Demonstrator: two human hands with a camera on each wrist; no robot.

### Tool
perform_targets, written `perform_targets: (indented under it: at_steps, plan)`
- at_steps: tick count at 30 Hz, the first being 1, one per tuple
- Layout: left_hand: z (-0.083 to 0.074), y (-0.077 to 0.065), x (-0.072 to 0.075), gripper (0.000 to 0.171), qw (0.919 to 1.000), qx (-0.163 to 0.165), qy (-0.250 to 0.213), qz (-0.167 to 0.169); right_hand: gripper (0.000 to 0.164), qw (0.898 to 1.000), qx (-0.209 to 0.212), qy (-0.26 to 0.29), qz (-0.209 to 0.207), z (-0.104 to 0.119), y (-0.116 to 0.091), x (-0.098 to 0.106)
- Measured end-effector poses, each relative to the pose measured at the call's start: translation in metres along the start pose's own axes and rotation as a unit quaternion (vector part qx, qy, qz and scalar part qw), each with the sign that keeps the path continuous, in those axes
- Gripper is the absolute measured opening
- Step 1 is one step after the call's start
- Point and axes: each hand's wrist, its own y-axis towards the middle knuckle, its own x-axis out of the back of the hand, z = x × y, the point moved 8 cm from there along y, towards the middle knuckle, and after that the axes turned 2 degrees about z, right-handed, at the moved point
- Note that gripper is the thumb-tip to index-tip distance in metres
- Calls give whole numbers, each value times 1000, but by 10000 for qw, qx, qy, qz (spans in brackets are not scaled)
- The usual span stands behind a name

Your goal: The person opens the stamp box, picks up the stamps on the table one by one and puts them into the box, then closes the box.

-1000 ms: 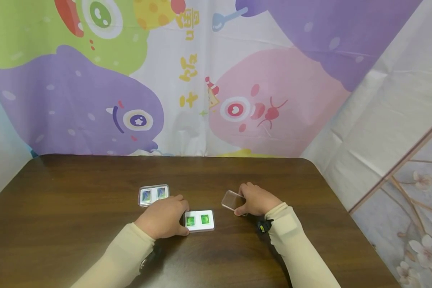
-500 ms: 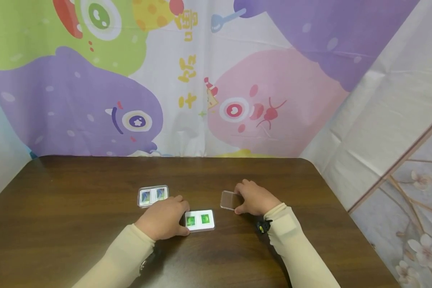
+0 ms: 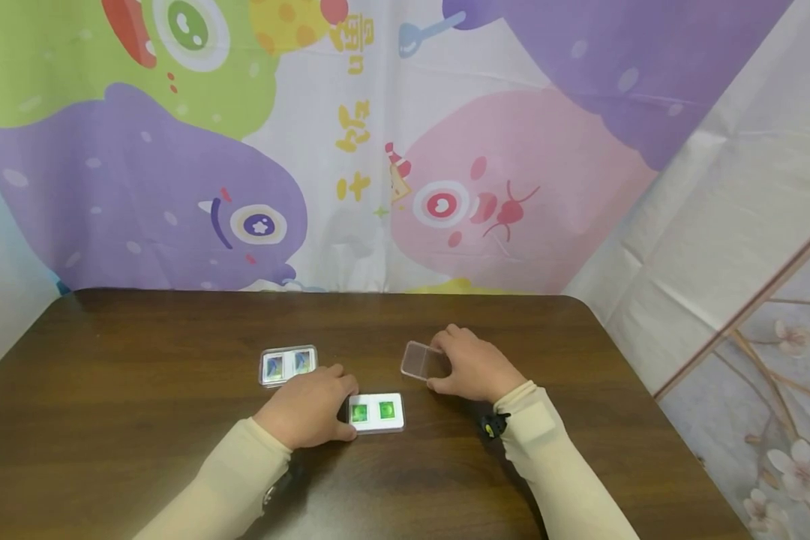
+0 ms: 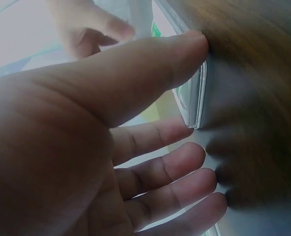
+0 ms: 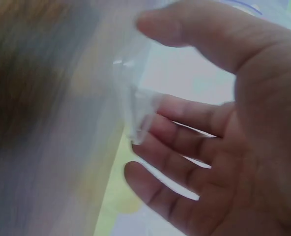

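Note:
Near the table's middle lies a flat clear case (image 3: 370, 414) with a white insert and two green pictures. My left hand (image 3: 307, 409) grips its left end, the thumb on the near edge and fingers at the far side. In the left wrist view the thumb and index finger touch the edge of the case (image 4: 197, 105). To the right, my right hand (image 3: 475, 365) holds a clear plastic cover (image 3: 417, 360) by its right side, apart from the case. The right wrist view shows that cover (image 5: 128, 108) blurred, against the fingertips.
A second clear case (image 3: 287, 366) with two bluish pictures lies just beyond my left hand, partly hidden by it. Everything stands on a brown wooden table (image 3: 175, 322). A cartoon-printed curtain (image 3: 351, 225) hangs behind the table's far edge.
My right hand has moved the clear cover a little left and away from me. The left hand and the case with green pictures have stayed nearly still.

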Motion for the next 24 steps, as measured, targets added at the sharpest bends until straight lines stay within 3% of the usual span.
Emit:
perform_targets:
  at_steps: [6, 17, 24]
  plan:
    - [1, 1, 0, 51, 10000, 14, -45, -7, 58, 9993, 215, 120, -270, 17, 0, 5]
    - [0, 2, -1, 55, 9999, 69, -17, -91, 52, 9941, 697, 438, 707, 49, -2, -14]
    - [1, 5, -3, 56, 9996, 228, 32, -187, 50, 9892, 943, 548, 978, 62, -3, -24]
